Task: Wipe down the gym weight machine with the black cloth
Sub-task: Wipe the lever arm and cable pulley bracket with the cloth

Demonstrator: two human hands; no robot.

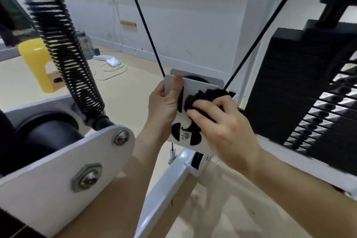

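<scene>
The step in hand is wiping the white pulley plate (195,91). The left hand (164,106) pinches its edge to steady it; the right hand (222,123) presses the bunched black cloth (202,98) on its face. Next, I judge, the cloth must rub down toward the bolt (184,137).

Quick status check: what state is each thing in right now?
black cloth: bunched, pressed against the pulley plate
right hand: closed on the black cloth
left hand: gripping the plate's left edge
pulley plate: white, held steady
cables: taut, running up from the plate
weight stack: plates resting stacked
</scene>
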